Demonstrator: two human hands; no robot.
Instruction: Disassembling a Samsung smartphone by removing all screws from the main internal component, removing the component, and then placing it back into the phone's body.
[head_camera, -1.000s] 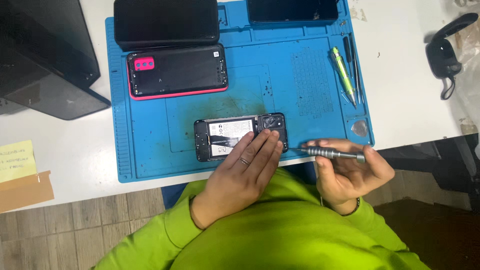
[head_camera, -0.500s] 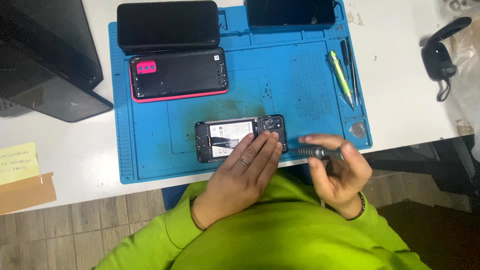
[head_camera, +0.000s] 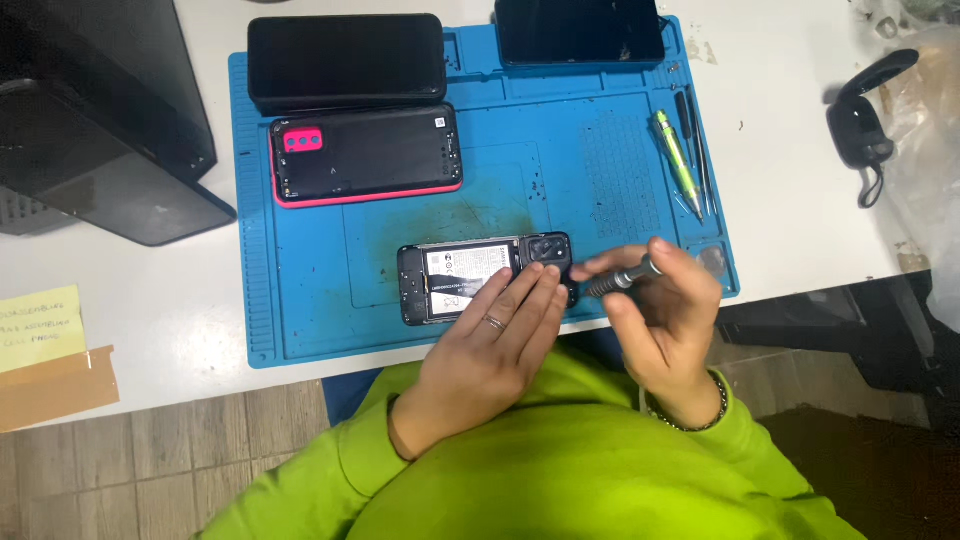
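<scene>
An opened phone (head_camera: 470, 280), its back cover off and a white-labelled battery exposed, is laid flat near the front edge of a blue work mat (head_camera: 590, 160). The mat is spread on a white table (head_camera: 790, 200), and a grey wood-look floor (head_camera: 150, 460) is seen below the table's front edge. The mat is scuffed and darkly smudged just behind the phone.

The phone is pressed down by the left hand (head_camera: 495, 340), whose fingers are laid flat and close together across its right half; a ring is worn on one finger. A grey screwdriver (head_camera: 620, 280) is pinched in the right hand (head_camera: 665, 310), the fingers curled narrowly about the handle, and its tip is pointed at the phone's right end by the camera block. Whether the tip touches cannot be told.

Behind the phone, a black back cover with a pink rim (head_camera: 365, 155) is set on the mat, and behind that a black phone (head_camera: 345, 60) lies face up. Another dark phone (head_camera: 580, 30) is placed at the mat's far edge. A green pen-like tool (head_camera: 677, 160) lies at the mat's right side beside thin dark tools. A yellow note (head_camera: 38, 325) above a brown cardboard strip (head_camera: 55, 385) sits at the table's left front edge, and a black box (head_camera: 100, 110) stands at the far left.
</scene>
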